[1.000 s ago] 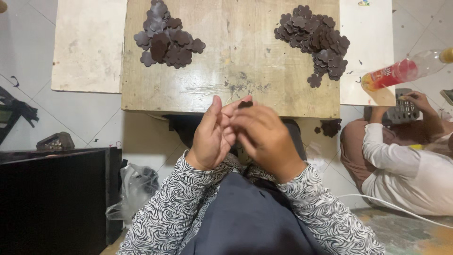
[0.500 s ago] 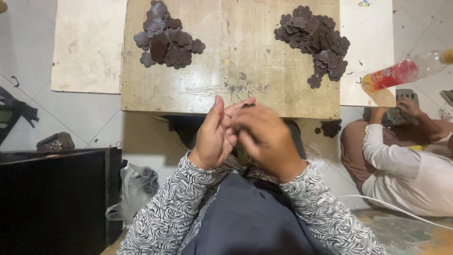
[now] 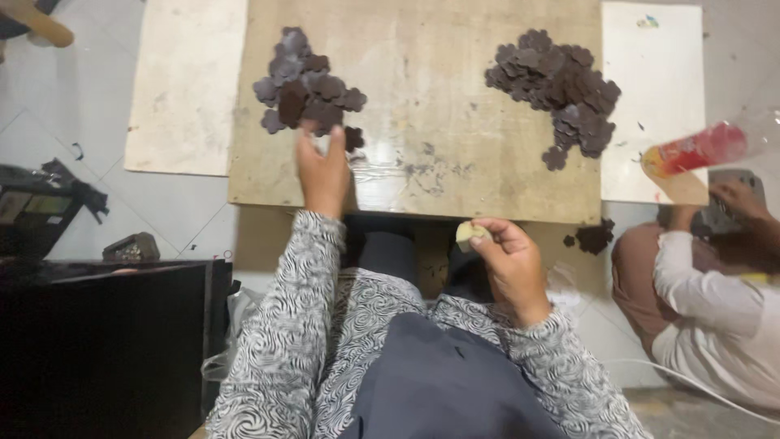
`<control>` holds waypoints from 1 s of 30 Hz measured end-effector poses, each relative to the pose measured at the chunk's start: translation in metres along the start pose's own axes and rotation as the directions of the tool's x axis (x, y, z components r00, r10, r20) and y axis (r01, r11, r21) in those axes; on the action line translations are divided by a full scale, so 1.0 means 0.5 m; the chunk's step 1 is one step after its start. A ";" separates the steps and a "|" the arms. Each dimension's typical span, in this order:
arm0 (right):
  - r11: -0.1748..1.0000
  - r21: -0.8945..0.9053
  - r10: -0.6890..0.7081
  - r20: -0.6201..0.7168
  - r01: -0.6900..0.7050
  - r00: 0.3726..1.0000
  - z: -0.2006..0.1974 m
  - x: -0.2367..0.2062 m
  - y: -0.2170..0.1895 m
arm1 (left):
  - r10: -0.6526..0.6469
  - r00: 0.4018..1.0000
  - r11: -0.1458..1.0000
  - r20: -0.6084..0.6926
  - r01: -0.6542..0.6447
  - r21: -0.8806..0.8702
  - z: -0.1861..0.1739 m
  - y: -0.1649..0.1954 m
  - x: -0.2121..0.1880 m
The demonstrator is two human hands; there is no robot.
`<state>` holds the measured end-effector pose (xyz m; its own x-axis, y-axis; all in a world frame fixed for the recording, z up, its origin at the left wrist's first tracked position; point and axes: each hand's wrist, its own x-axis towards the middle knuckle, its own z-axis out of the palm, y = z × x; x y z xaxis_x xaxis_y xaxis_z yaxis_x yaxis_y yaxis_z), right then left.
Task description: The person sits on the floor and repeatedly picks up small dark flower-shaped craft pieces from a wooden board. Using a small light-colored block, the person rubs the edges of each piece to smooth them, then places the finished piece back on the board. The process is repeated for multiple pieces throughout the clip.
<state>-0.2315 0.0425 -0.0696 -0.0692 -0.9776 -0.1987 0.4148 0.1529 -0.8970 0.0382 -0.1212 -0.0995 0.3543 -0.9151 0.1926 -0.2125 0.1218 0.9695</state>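
A wooden board (image 3: 422, 106) carries two heaps of dark brown flower-shaped pieces. My left hand (image 3: 322, 169) reaches forward onto the board, fingertips touching the near edge of the left heap (image 3: 305, 81), with a dark piece at the fingers. My right hand (image 3: 508, 264) stays close to my lap, below the board's front edge, and pinches a small pale yellowish lump (image 3: 470, 234) between thumb and fingers. The right heap (image 3: 556, 77) lies untouched at the board's far right.
Pale boards flank the wooden one on the left (image 3: 183, 81) and right (image 3: 654, 89). Another person (image 3: 715, 284) in white sleeves sits at right, holding a phone, near a red-filled plastic bottle (image 3: 699, 148). A black box (image 3: 106, 341) stands at lower left.
My hands were joined together in front of me. Now the left hand has stretched out to the left heap, and the right hand has dropped back with the pale lump.
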 end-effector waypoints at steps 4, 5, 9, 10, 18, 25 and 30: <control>0.939 0.315 0.178 -0.112 -0.135 0.978 -0.072 0.005 0.056 | 0.387 0.922 0.811 0.031 -0.356 0.464 0.070 0.001 0.002; 0.909 0.386 0.216 -0.120 -0.155 0.969 -0.085 0.004 0.065 | 0.402 0.911 0.813 0.090 -0.401 0.422 0.108 0.007 -0.019; 0.833 0.537 0.219 -0.105 -0.130 0.970 -0.115 0.005 0.085 | 0.255 0.900 0.937 0.354 -0.321 0.141 0.273 0.058 -0.118; 0.823 0.555 0.220 -0.107 -0.126 0.970 -0.118 0.005 0.086 | 0.218 0.885 0.955 0.411 -0.280 0.098 0.313 0.074 -0.142; 0.748 0.661 0.220 -0.167 -0.057 0.961 -0.159 -0.019 0.055 | -0.023 0.851 0.826 0.525 -0.280 0.489 0.503 0.165 -0.212; 0.753 0.656 0.221 -0.183 -0.048 0.958 -0.172 -0.015 0.052 | 0.056 0.852 0.951 0.521 -0.205 0.232 0.487 0.121 -0.230; 0.881 0.471 0.157 -0.211 -0.040 0.965 -0.160 -0.020 0.017 | -0.339 0.603 0.823 0.722 0.562 -0.083 0.393 0.101 -0.233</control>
<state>-0.3000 0.0653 -0.1069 -0.1936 -0.8887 -0.4157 0.7959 0.1054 -0.5961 -0.1929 -0.0842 -0.1028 -0.3717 -0.8709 -0.3214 0.0998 -0.3817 0.9189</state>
